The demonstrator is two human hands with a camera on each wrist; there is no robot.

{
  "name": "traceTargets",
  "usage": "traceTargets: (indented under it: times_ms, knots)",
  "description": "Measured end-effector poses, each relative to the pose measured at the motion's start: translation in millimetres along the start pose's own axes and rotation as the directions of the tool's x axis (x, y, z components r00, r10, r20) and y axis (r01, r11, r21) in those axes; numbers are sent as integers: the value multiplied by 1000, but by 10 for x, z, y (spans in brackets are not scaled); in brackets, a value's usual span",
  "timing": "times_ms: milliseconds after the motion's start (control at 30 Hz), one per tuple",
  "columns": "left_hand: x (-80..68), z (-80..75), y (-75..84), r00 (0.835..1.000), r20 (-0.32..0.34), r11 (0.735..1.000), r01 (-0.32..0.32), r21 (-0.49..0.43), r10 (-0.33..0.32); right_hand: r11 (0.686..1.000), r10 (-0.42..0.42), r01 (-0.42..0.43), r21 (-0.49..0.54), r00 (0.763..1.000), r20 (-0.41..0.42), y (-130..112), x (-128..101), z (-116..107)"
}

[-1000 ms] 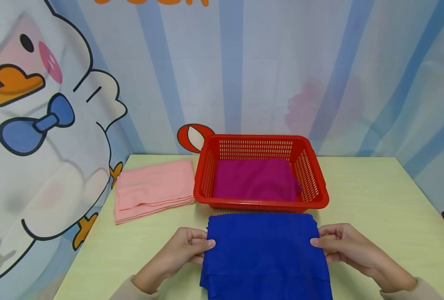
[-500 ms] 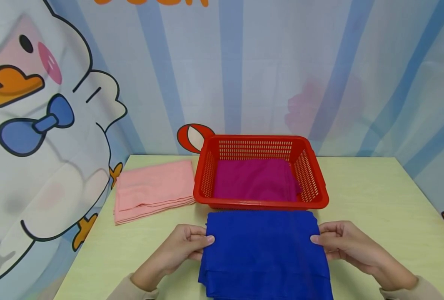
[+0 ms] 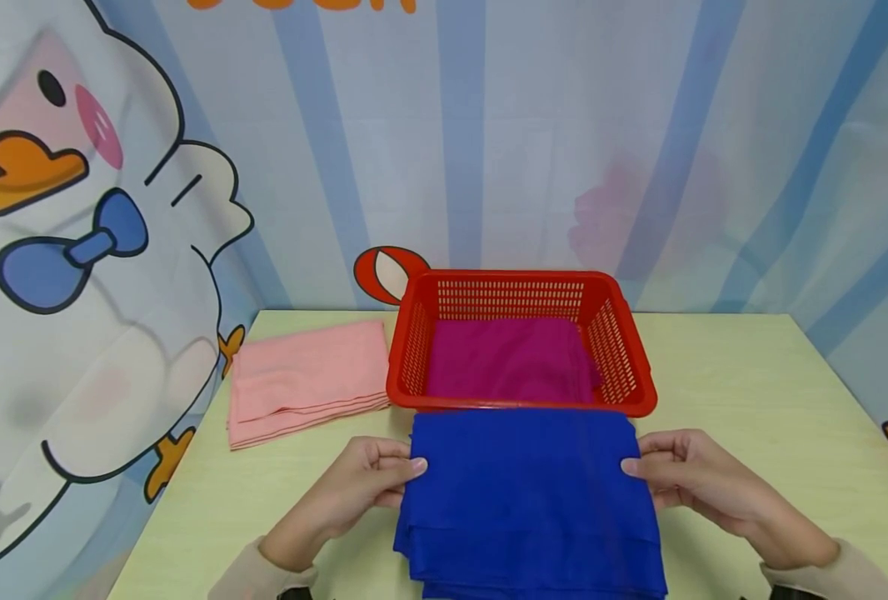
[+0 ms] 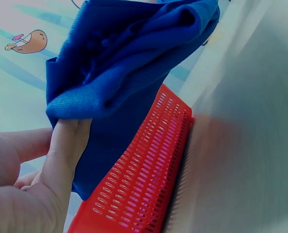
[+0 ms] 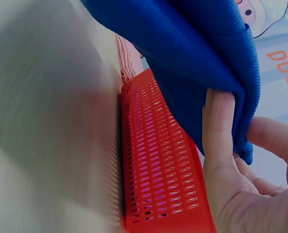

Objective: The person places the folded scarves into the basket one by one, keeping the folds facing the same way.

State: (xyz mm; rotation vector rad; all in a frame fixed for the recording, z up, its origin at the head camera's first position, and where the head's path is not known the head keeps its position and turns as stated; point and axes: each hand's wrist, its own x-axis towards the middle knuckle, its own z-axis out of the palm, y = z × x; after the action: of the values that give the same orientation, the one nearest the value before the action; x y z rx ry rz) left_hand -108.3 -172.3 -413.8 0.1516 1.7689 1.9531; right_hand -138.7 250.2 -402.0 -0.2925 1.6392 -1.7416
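- Our left hand (image 3: 354, 487) and right hand (image 3: 702, 483) each pinch one side of the folded blue cloth (image 3: 526, 492), so it stays flat and neat
- It hangs just over the worktop (image 3: 751, 392), its far edge at the red basket (image 3: 519, 408)
- Its long way runs toward us

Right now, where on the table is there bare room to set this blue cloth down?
Bare table lies right of the red basket, out to the far right edge, and a narrow strip runs in front of the pink towel. The middle is crowded: the blue cloth, pinched by the left hand and right hand, overlaps the basket's near rim.
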Motion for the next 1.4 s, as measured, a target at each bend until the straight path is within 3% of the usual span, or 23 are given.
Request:
traceTargets:
  times_ms: [300,600,1400]
  knots:
    - [29,-37,53,1000,8,999,-25,-25,25,999,-44,43,5,998,44,-63,40,6]
    - [61,-58,109,999,-12,999,-35,-41,35,998,-57,57,-25,998,12,-162,71,15]
    - [151,-132,259,996,-15,996,-86,-23,86,992,-121,122,-24,992,18,-358,160,23]
